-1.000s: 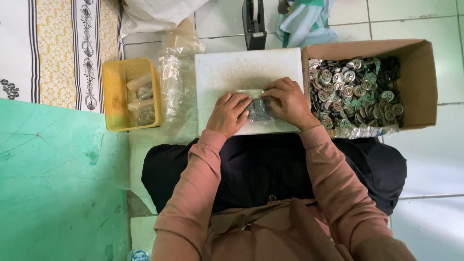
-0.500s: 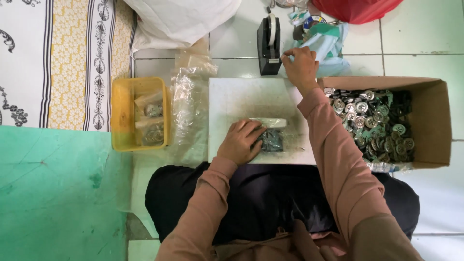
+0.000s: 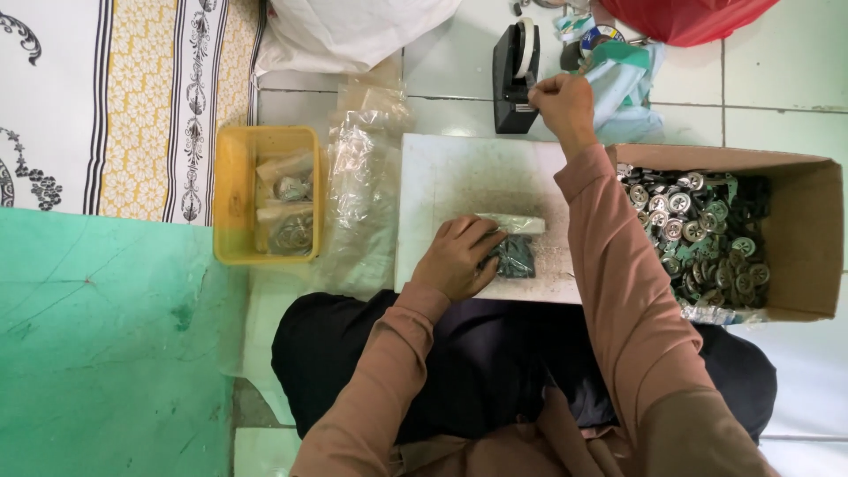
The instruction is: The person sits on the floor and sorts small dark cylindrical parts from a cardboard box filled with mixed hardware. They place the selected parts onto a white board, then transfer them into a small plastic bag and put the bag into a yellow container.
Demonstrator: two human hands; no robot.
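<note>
The left hand (image 3: pixel 457 259) presses a small clear plastic bag of dark metal parts (image 3: pixel 513 254) onto the white board (image 3: pixel 459 181). The right hand (image 3: pixel 563 102) pinches tape at the black tape dispenser (image 3: pixel 514 75).

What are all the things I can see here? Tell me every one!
white board: one, on the floor before the person
small filled bag: one, clear with dark pieces, on the board
tape dispenser: one, black, beyond the board
cardboard box: one, brown, right of the board, full of round metal pieces
yellow tray: one, left, holding filled bags
empty clear bags: a pile, between tray and board
white sack: one, top
red bag: one, top right
patterned cloth: one, white and yellow, top left
green mat: one, bottom left
left hand: pressing the small filled bag
right hand: at the tape dispenser
</note>
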